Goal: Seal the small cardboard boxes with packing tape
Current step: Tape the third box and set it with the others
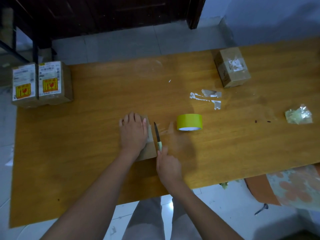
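A small cardboard box (149, 150) lies at the middle of the wooden table (90, 135), mostly covered by my left hand (133, 130), which presses flat on its top. My right hand (168, 164) grips the pale handle of a small knife (157, 134), whose blade points away along the box's right edge. A strip of clear tape (164, 129) runs from the box toward a yellow tape roll (189, 122) standing just to the right.
Two labelled cardboard boxes (42, 84) sit at the table's far left corner. Another taped box (232, 66) stands at the far right. Torn tape scraps (207, 97) and a crumpled wad of tape (298, 115) lie on the right side.
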